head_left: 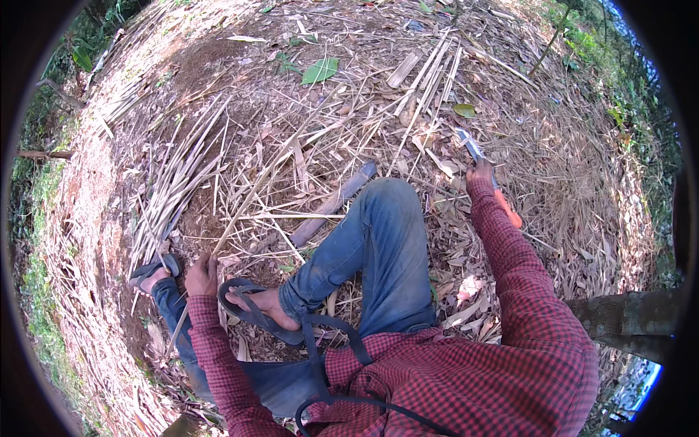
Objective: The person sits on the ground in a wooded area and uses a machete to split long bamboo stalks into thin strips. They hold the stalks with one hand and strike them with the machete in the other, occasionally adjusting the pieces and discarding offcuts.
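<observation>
Pale strips (178, 175) heaped beyond your left foot (154, 275), log (320, 216) beside your bent knee (392, 207), left hand (202, 275) closed round a long strip (251, 195) slanting forward-right, right hand (479, 172) gripping an orange-handled knife (507, 208) right of the knee, blade (471, 146) forward-left.

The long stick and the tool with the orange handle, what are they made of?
The long stick looks like split bamboo or wood: pale tan, thin and dull. The tool's blade seems to be metal, because it's silvery and shiny. Its orange handle might be plastic or rubber; the bright, even colour hints at it, but isn't proof.
</observation>
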`<action>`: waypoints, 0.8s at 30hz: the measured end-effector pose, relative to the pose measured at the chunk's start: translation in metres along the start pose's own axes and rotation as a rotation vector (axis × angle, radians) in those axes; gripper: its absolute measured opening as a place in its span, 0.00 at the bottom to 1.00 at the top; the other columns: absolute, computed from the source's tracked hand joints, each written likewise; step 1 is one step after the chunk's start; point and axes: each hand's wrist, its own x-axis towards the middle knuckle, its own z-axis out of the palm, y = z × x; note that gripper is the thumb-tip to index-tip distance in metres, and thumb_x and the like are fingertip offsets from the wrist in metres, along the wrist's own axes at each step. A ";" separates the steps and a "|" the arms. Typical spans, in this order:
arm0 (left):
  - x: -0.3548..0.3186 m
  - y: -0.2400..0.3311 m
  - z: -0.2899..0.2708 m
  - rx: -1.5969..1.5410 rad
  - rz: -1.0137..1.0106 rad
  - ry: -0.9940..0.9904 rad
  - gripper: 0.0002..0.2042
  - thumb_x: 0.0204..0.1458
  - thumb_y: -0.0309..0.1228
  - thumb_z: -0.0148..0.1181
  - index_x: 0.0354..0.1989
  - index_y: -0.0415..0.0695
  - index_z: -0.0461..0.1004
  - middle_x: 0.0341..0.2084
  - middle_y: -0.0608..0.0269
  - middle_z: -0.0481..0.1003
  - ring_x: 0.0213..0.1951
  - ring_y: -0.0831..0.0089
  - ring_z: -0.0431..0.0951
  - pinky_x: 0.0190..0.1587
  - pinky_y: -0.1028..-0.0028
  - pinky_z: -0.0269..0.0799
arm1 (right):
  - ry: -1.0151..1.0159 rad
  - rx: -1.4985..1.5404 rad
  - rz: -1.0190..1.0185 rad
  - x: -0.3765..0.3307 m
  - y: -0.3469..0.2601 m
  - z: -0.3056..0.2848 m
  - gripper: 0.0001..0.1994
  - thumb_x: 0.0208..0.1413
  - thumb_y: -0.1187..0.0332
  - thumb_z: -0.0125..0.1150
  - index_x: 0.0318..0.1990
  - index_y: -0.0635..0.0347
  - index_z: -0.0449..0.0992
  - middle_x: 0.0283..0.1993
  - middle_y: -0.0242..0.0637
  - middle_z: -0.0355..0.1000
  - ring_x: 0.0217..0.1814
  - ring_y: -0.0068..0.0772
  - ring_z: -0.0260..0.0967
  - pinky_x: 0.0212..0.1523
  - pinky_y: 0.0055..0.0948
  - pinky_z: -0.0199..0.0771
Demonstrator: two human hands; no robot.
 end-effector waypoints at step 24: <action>0.055 0.098 0.121 -0.157 0.000 -0.413 0.20 0.52 0.46 0.46 0.47 0.47 0.70 0.34 0.51 0.76 0.39 0.57 0.75 0.44 0.63 0.70 | -0.385 1.025 0.348 -0.170 -0.026 -0.043 0.12 0.45 0.69 0.59 0.37 0.64 0.69 0.23 0.31 0.65 0.20 0.23 0.63 0.20 0.25 0.64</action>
